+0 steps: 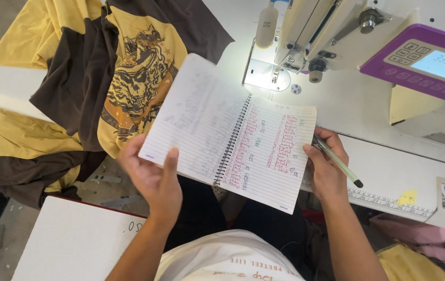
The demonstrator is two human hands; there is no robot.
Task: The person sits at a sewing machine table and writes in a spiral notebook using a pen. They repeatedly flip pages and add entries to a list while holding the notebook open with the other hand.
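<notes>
Left hand (152, 177) grips open spiral notebook (233, 135) under its left page, right hand (326, 166) steadies the right edge while pinching a green pen (338, 162), above counter (378, 171), pages angled for reading.

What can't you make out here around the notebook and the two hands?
Head view:
- Notebook entries: too small to read.
- Left hand fingers: hidden under the left page.
- Pen tip: hidden by the right hand.
- Sewing machine: cut off by the top edge.
- Yellow and brown garments: cut off at left.
</notes>
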